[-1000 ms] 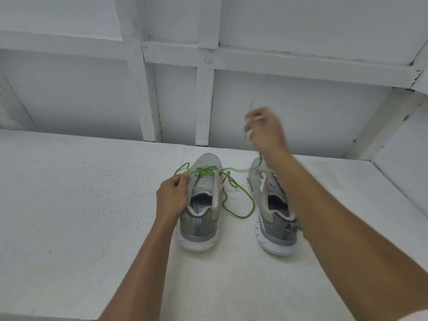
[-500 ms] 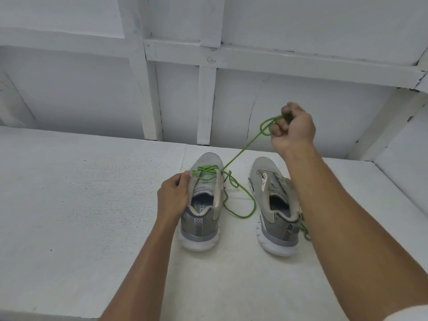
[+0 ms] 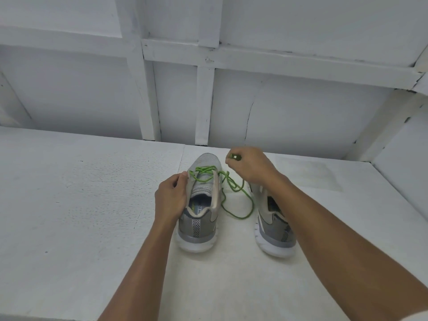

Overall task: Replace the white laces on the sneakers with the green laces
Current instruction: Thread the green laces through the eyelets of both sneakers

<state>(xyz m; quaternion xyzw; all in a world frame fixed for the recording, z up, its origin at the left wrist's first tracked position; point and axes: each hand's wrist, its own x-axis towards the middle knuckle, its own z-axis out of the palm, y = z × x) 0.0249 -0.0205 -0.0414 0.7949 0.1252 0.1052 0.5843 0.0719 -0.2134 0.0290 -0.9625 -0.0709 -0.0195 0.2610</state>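
- One white table [image 3: 81, 205] fills near and middle area; at far side it meets white wall [image 3: 301, 112] w/ beams.
- On left, the left hand [image 3: 172, 198] grips left sneaker [image 3: 199, 225] at left side of its upper: fingers curled round the edge, thumb tip at top, just beside the lacing.
- This left sneaker, grey w/ white sole, stands on table, heel near, toe far.
- The green lace [image 3: 234, 188] makes few crossings over far part of the tongue, then leaves on right side & lies as loose loop on table between both shoes.
- The right hand [image 3: 252, 167] is raised over toe area of right sneaker [image 3: 275, 225], fingertips pressed together in pinch on lace end; green tip shows there.
- The right sneaker stands apart from left one, heel near; its toe is hidden by hand & forearm.
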